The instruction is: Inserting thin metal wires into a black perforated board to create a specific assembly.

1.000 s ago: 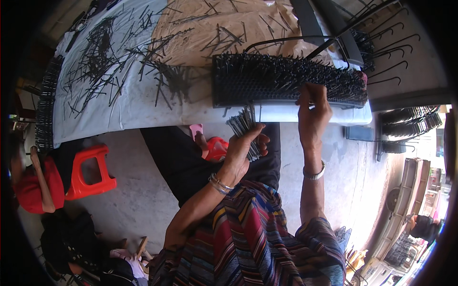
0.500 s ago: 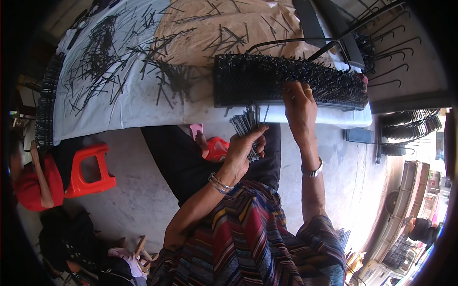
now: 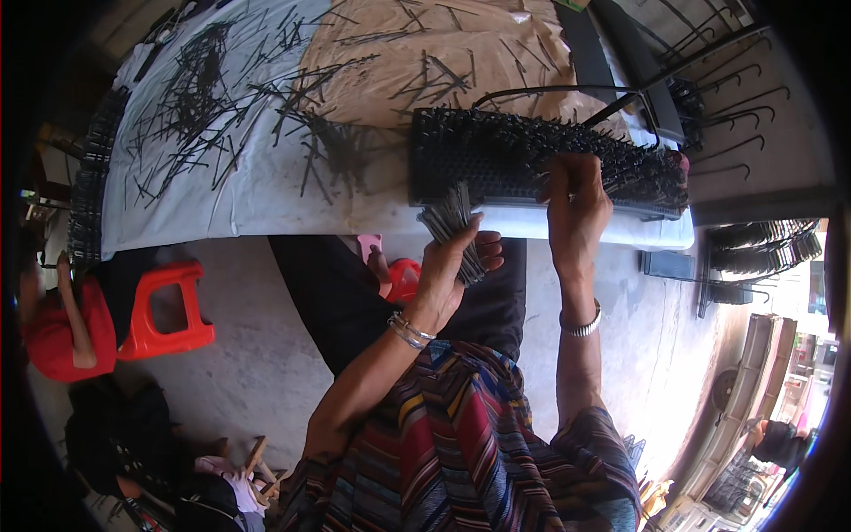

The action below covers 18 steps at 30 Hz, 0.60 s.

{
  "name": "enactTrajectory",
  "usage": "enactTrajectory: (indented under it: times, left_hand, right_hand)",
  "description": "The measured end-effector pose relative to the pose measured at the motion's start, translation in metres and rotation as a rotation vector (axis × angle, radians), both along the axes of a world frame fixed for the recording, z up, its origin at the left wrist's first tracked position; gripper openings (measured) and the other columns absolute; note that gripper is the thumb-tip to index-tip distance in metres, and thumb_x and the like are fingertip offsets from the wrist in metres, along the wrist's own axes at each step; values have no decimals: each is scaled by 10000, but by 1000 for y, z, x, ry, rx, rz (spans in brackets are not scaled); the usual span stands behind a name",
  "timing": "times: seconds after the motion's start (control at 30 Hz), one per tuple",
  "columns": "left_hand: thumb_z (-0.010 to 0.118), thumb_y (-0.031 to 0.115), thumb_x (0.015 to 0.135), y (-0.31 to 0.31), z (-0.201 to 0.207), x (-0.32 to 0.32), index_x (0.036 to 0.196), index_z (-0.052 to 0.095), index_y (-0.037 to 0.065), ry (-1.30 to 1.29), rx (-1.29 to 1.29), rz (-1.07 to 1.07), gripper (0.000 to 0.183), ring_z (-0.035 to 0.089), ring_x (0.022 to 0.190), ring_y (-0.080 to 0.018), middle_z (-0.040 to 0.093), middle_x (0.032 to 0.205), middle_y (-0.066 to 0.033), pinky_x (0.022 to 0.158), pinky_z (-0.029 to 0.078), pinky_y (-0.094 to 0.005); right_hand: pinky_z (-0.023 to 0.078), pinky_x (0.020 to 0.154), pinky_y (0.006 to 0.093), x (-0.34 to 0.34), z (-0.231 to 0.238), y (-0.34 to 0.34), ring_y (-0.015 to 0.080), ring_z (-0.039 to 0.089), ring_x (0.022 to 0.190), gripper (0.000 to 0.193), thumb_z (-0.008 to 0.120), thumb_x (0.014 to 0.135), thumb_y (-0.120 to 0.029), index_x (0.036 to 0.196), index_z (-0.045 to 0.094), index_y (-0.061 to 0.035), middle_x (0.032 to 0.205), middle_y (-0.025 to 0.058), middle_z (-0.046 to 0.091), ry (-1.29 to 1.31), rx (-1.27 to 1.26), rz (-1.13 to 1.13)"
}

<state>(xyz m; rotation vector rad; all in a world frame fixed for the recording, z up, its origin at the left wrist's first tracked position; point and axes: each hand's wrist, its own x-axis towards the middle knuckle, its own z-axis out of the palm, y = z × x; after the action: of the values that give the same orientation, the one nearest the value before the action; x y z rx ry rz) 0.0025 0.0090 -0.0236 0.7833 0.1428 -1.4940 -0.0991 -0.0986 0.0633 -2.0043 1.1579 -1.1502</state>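
My left hand [image 3: 449, 259] is closed around a bundle of thin dark rods [image 3: 452, 217], held upright just off the table's near edge. My right hand [image 3: 576, 199] is raised in front of a long black rack [image 3: 452, 164] with a honeycomb-like face and many dark rod ends bristling along its top. Thumb and fingertips of that hand are pinched together close to the rack's front; whatever they hold is too small to make out.
Loose dark rods [image 3: 199, 80] lie scattered over the white and brown table cover [image 3: 266, 199]. A black bent bar [image 3: 612, 108] rises behind the rack, with hooked rods [image 3: 740, 115] beyond. At left, a person in red [image 3: 71, 332] is beside a red stool [image 3: 168, 310].
My right hand has drawn back slightly from the rack's top and shifted right. The rods in my left hand tilt more to the left, and that hand's fingers have loosened a little.
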Motion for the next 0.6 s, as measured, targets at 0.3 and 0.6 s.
enactTrajectory:
  times: [0.3,0.6]
  left_hand:
    - [666,163,879,9,-6,-2,979,648,24,-3,47,41,172,609,596,-141,698,829,-125,499,495,-271]
    - [697,175,854,5,8,0,927,660,21,-99,7,11,175,605,589,-139,686,778,-103,496,468,-267]
  right_hand:
    - [466,563,391,26,-33,-33,322,613,635,74,590,878,-16,933,551,-46,710,159,595,93,-222,-38]
    - [496,632,372,34,-26,-43,295,626,778,93,648,858,-151,943,666,-116,921,95,608,471,-386,-106]
